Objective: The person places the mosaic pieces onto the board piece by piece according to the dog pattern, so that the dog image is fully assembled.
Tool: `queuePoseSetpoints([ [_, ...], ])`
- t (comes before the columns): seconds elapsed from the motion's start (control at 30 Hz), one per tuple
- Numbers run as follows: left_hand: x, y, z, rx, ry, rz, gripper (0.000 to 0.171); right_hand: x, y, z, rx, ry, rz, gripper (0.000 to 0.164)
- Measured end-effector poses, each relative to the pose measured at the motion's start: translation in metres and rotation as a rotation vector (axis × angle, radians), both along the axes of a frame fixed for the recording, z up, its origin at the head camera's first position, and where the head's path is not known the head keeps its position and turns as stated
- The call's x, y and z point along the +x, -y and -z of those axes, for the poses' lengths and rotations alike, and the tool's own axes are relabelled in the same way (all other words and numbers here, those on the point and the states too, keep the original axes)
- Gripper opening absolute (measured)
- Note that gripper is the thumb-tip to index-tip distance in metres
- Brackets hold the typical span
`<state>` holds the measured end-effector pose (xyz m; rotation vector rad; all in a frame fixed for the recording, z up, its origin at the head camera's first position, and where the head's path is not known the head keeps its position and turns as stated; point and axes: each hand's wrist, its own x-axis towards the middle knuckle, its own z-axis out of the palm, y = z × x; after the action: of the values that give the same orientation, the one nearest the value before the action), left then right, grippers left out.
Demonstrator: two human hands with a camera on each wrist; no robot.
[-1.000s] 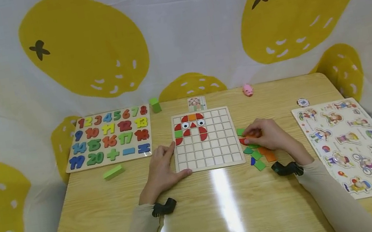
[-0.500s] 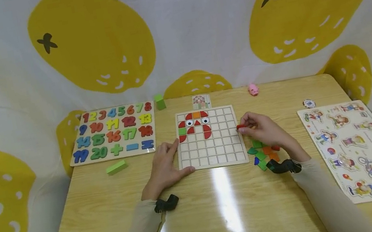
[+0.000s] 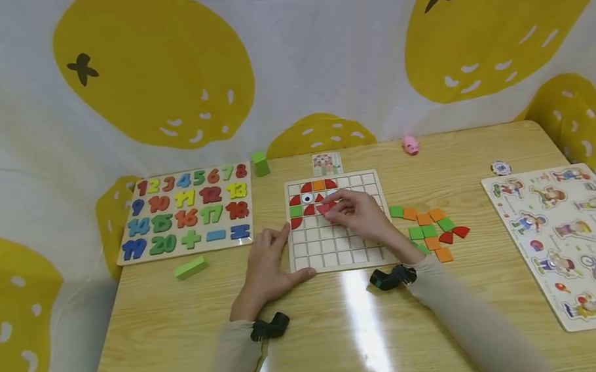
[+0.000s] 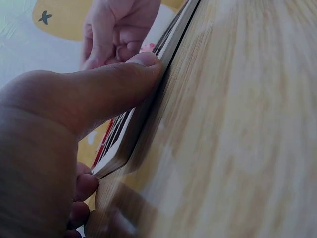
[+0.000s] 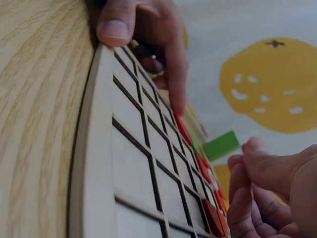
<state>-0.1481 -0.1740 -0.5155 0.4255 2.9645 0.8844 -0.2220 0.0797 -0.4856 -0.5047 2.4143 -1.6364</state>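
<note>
Your right hand (image 3: 362, 218) pinches a red tile (image 3: 327, 208) between thumb and fingertips, at the upper middle of the grid board (image 3: 315, 251); whether the tile touches the board cannot be told. Your left hand (image 3: 265, 268) straddles the board's near left corner, fingers ungripped: thumb on the near edge, index finger at the left edge. Set tiles (image 3: 295, 211) occupy upper left cells. Loose tiles (image 3: 429, 230) lie right of the board; a picture card (image 3: 327, 163) lies just beyond its far edge.
</note>
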Motion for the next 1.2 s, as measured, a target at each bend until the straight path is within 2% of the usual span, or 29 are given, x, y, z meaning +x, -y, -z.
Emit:
queuePoseSetpoints([
  [0.27, 0.001, 0.0, 0.0, -0.003, -0.006, -0.009, 0.112, 0.004, 0.031, -0.002, 0.225, -0.2, -0.036, 0.028],
  [0.47, 0.001, -0.001, 0.0, 0.002, 0.004, -0.006, 0.113, 0.003, 0.039, -0.003, 0.346, -0.278, -0.028, 0.032],
  [0.83, 0.0, 0.0, 0.001, -0.016, -0.036, 0.014, 0.113, -0.002, 0.039, 0.001, 0.401, -0.264, -0.005, 0.017],
  [1.2, -0.001, 0.001, 0.002, -0.008, -0.054, 0.021, 0.112, 0.0, 0.044, 0.002, 0.387, -0.225, 0.072, 0.016],
])
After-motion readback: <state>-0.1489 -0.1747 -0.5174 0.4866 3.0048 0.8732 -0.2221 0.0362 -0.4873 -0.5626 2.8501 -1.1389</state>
